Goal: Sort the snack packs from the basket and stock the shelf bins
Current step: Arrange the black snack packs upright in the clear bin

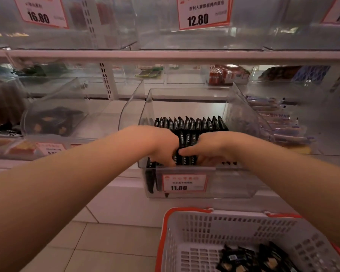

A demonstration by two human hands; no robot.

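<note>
A clear plastic shelf bin [185,95] with an 11.80 price tag [184,182] stands in front of me. Black snack packs [190,123] stand upright in a row at its back. Both my hands are inside the bin near its front. My left hand [161,144] and my right hand [210,148] squeeze a bunch of upright black packs [186,139] between them, fingers curled round the packs. Below, a white basket with an orange rim [200,228] holds several more black packs [249,258] on its bottom.
Another clear bin [53,120] with dark packs sits to the left, and a bin with purple-white packs [279,122] to the right. An upper shelf [165,54] carries clear bins with 16.80 and 12.80 tags. The floor is tiled.
</note>
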